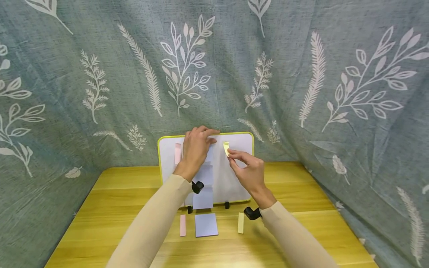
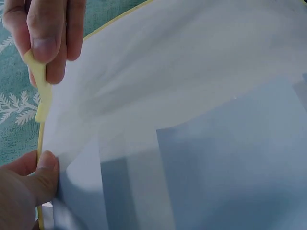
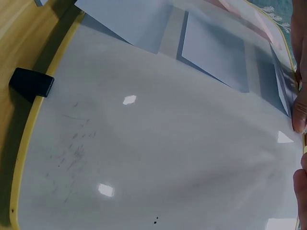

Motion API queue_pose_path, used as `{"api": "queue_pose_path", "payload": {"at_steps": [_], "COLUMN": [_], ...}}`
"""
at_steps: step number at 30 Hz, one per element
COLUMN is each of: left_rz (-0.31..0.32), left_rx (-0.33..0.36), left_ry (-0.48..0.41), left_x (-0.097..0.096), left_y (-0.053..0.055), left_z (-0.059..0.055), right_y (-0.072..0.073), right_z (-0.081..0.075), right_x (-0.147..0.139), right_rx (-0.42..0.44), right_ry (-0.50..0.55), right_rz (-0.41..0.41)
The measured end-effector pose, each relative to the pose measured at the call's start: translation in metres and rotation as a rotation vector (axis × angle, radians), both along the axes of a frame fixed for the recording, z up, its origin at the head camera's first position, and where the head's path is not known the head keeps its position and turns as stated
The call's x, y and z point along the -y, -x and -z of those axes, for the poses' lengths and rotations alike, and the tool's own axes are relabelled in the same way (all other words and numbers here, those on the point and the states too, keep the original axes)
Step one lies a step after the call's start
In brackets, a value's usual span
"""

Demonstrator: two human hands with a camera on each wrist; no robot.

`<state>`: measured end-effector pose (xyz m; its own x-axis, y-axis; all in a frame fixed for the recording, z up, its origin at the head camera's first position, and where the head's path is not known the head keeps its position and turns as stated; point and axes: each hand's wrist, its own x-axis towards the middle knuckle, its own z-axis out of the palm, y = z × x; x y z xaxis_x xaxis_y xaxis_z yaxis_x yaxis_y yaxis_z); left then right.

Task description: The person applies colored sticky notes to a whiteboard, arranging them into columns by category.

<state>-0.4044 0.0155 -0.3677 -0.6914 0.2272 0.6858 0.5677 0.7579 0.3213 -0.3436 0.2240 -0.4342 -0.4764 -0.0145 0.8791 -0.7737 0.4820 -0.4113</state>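
Observation:
A yellow-edged whiteboard (image 1: 231, 182) stands upright on the table. My left hand (image 1: 196, 147) grips its top edge, the thumb (image 2: 47, 175) on the front face beside the uppermost blue sticky note (image 2: 86, 182). To the right of it, my right hand (image 1: 249, 173) pinches a narrow yellow sticky note (image 1: 226, 147) between thumb and fingers, in front of the board's upper right part. The slip bends slightly and hangs over the board's edge in the left wrist view. More blue sticky notes (image 1: 203, 197) run down the board's middle, their lower edges lifted in the right wrist view.
A pink strip note (image 1: 177, 153) is on the board's left side. Black feet (image 1: 226, 205) support the board. In front lie a pink strip pad (image 1: 182, 225), a blue square pad (image 1: 206, 225) and a yellow strip pad (image 1: 241, 223). Patterned cloth (image 1: 214, 74) hangs behind the table.

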Motion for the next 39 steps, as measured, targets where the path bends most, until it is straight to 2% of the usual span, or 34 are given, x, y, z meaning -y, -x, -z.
{"api": "queue_pose_path", "payload": {"at_steps": [4, 6, 7, 11, 12, 19, 28, 32, 39], "left_rz": [0.000, 0.008, 0.008, 0.011, 0.010, -0.002, -0.032, -0.044, -0.083], "left_rx": [-0.016, -0.025, -0.019, -0.033, -0.021, 0.052, -0.003, -0.002, -0.041], "left_ry": [-0.029, -0.044, -0.046, -0.057, -0.055, -0.039, -0.032, -0.031, -0.013], "left_x": [-0.001, -0.001, -0.001, -0.001, -0.001, -0.002, -0.009, -0.011, -0.015], "left_y": [0.002, 0.007, 0.004, 0.007, 0.003, -0.002, -0.001, -0.002, -0.001], "left_z": [0.001, 0.005, 0.003, 0.005, 0.002, -0.003, -0.003, -0.002, 0.003], "right_y": [0.004, 0.006, 0.006, 0.008, 0.009, 0.011, 0.016, 0.018, 0.019], "right_z": [0.001, 0.000, 0.000, 0.000, 0.000, 0.002, 0.004, 0.006, 0.008], "right_x": [0.004, 0.006, 0.007, 0.010, 0.010, 0.011, 0.010, 0.010, 0.011], "right_rx": [-0.021, -0.024, -0.026, -0.036, -0.042, -0.034, -0.053, -0.057, -0.047], "right_ry": [-0.012, -0.018, -0.020, -0.036, -0.043, -0.063, -0.098, -0.103, -0.091], "right_rz": [0.013, 0.016, 0.018, 0.036, 0.044, 0.072, 0.097, 0.097, 0.095]}}
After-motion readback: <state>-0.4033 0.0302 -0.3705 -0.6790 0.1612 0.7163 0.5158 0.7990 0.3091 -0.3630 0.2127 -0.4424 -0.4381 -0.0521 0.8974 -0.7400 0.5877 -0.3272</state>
